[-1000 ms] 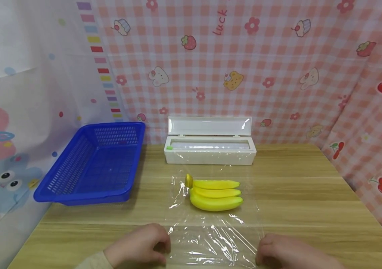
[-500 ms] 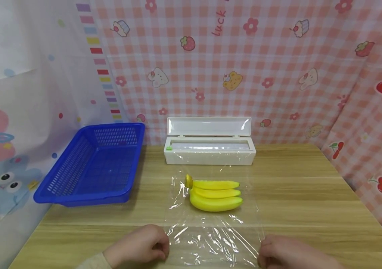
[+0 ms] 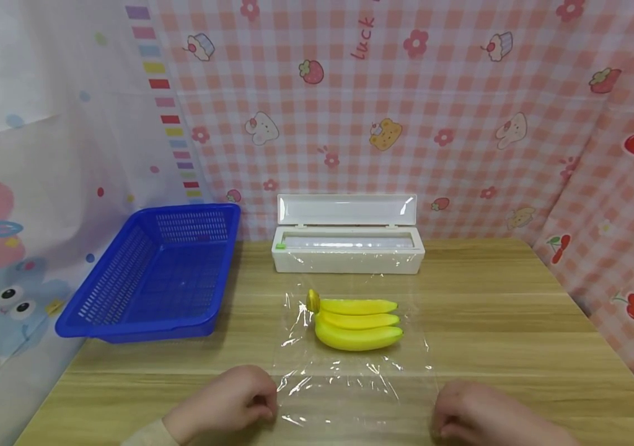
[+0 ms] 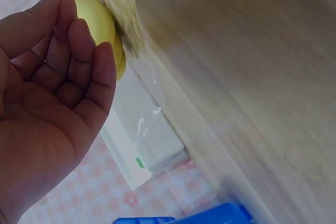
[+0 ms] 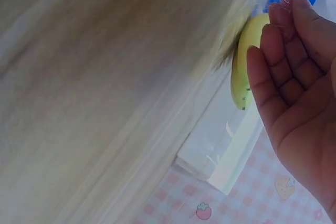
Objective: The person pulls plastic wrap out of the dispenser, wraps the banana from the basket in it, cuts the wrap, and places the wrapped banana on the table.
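A sheet of clear plastic wrap point(image 3: 344, 387) runs from the white wrap dispenser point(image 3: 348, 260), whose lid stands raised, toward the near side of the table. On the sheet lies a bunch of three yellow bananas point(image 3: 358, 337), stem to the left. My left hand point(image 3: 233, 399) pinches the wrap's near left corner between thumb and index finger. At the near right corner, my right hand point(image 3: 484, 415) pinches it the same way. Both wrist views show thumb and index tips meeting, the other fingers curved; the thin film between the tips is hard to make out.
A blue plastic basket point(image 3: 155, 328) stands on the left of the wooden table point(image 3: 517, 322), its wall near the table's left edge. Behind the dispenser hangs a pink checkered cloth point(image 3: 339, 93), and patterned cloth also hangs at both sides.
My fingers have closed more tightly on the wrap's corners, and the hands have moved slightly apart. The near part of the film has fewer bright creases and looks tauter. The bananas have stayed put.
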`<state>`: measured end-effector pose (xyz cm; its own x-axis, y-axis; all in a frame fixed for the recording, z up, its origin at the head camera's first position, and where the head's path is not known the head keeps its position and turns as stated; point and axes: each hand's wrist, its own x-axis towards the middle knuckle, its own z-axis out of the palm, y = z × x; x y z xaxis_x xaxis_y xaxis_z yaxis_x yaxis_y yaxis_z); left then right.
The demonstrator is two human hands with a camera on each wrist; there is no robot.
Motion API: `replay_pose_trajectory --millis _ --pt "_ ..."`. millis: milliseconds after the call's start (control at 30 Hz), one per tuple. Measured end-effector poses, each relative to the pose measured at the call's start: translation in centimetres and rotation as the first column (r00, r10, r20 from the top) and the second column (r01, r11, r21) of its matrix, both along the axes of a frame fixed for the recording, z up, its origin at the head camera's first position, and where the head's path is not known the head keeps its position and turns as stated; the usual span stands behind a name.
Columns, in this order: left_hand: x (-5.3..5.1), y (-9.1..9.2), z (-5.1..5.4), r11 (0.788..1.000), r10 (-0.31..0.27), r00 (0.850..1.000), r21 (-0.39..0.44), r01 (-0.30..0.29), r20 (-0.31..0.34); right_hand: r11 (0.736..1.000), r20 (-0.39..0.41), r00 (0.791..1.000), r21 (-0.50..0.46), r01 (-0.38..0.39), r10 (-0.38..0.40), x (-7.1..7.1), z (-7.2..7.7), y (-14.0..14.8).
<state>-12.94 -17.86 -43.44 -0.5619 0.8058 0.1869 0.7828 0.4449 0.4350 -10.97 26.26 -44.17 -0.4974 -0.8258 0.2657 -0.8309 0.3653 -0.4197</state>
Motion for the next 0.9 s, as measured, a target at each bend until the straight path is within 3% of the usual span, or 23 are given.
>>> replay_pose_trajectory --millis 200,333,600,900 --pt "-0.1 -0.3 0.3 0.999 0.015 0.995 0.052 -0.010 -0.094 0.997 0.014 0.997 -0.008 0.072 -0.072 0.0 0.7 0.2" --pt "-0.3 -0.4 0.6 0.995 0.020 0.985 0.097 -0.004 -0.170 0.995 -0.068 0.993 -0.023 0.101 -0.102 0.0 0.7 0.2" --pt "-0.5 -0.5 1.4 0.988 0.055 0.977 0.152 -0.024 -0.204 0.990 -0.199 0.972 -0.088 0.106 -0.122 -0.4 0.9 0.4" --pt "-0.7 -0.6 2.1 0.984 0.040 0.959 0.177 0.010 -0.279 0.987 -0.292 0.945 -0.107 0.122 -0.149 -0.7 1.4 0.5"
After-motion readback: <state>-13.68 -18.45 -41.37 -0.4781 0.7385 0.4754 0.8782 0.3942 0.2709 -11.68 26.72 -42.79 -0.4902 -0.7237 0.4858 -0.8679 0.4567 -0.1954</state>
